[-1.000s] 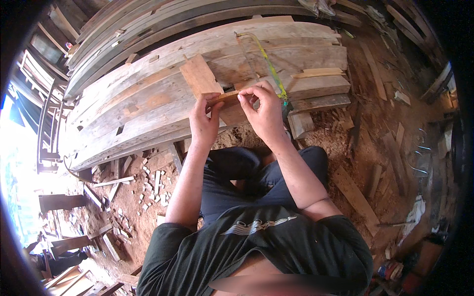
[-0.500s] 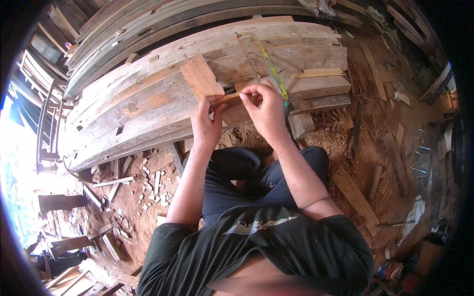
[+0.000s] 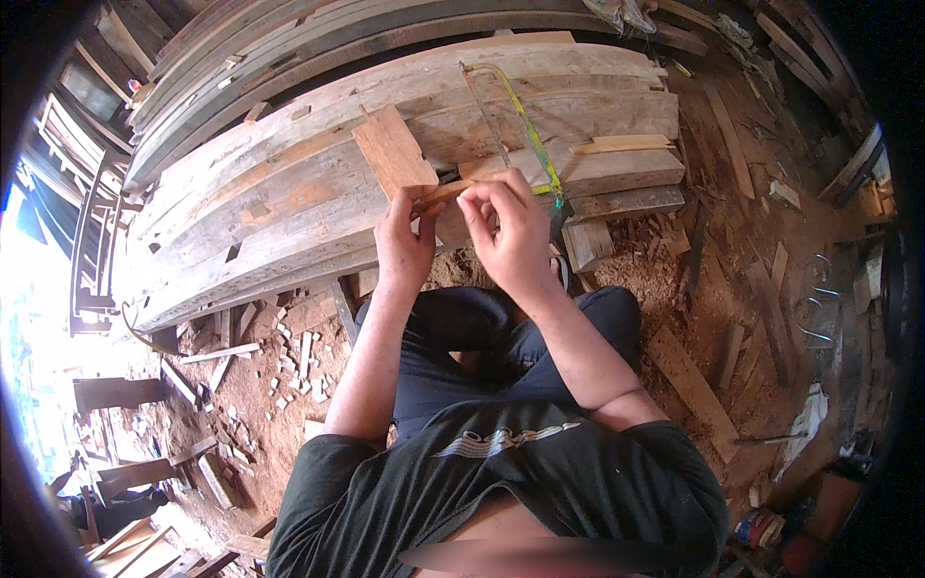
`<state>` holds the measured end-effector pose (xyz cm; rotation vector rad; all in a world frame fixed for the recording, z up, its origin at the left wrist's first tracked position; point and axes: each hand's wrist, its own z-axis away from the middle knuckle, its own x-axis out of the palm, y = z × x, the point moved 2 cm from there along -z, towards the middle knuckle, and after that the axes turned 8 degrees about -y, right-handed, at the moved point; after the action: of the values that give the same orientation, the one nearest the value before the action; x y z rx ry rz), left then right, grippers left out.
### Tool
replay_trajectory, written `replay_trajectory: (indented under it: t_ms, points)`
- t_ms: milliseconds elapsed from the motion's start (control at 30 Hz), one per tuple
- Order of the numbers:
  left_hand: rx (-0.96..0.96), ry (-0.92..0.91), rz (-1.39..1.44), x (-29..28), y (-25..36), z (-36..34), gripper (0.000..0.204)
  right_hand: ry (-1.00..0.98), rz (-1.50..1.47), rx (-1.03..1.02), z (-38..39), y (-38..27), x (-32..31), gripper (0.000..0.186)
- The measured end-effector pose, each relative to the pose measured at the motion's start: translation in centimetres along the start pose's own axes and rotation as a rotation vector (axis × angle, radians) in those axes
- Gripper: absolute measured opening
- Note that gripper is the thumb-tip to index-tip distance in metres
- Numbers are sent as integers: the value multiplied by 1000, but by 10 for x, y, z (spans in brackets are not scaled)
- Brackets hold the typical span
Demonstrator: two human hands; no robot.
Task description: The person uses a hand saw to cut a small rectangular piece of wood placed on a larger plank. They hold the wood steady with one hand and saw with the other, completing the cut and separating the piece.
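My left hand (image 3: 405, 236) is closed on one end of a narrow wooden strip (image 3: 445, 193), held just above the front edge of the plank bench. At the strip's other end, my right hand (image 3: 506, 226) has its thumb and fingertips pinched together; whether they grip the strip or something tiny is too small to tell. A flat reddish-brown board (image 3: 390, 149) lies on the planks just beyond my left hand. Beyond my right hand rests a hacksaw (image 3: 525, 120) with a yellow-green frame, its handle end partly hidden beside my wrist.
The bench of thick weathered planks (image 3: 193, 231) spans the space before me. On its right lies a thin offcut (image 3: 626, 144). Small cut wood blocks (image 3: 301, 371) are scattered on the floor at left. Long boards (image 3: 694, 390) and scraps lie on the sawdust-covered floor at right.
My right hand has shifted slightly left and down along the strip, its wrist turning, so more of the hacksaw's handle end shows. My left hand has stayed nearly still.
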<state>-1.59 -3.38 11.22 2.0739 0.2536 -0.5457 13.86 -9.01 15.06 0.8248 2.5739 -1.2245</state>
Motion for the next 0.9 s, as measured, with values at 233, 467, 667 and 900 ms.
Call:
replay_trajectory:
  t_ms: [233, 467, 667, 900]
  points:
    - [-59, -19, 120, -1, -11, 1, 22, 109, 28, 103, 66, 51, -21, 6]
    - [-89, 3, 262, -1, -12, -1, 22, -81, 682, 667, 203, 133, -100, 41]
    - [-161, 13, 351, 8, -9, -11, 24, -252, 825, 1243, 263, 176, -153, 81]
    - [-170, -34, 342, 13, -30, -19, 27, -418, 827, 1371, 256, 154, -126, 101]
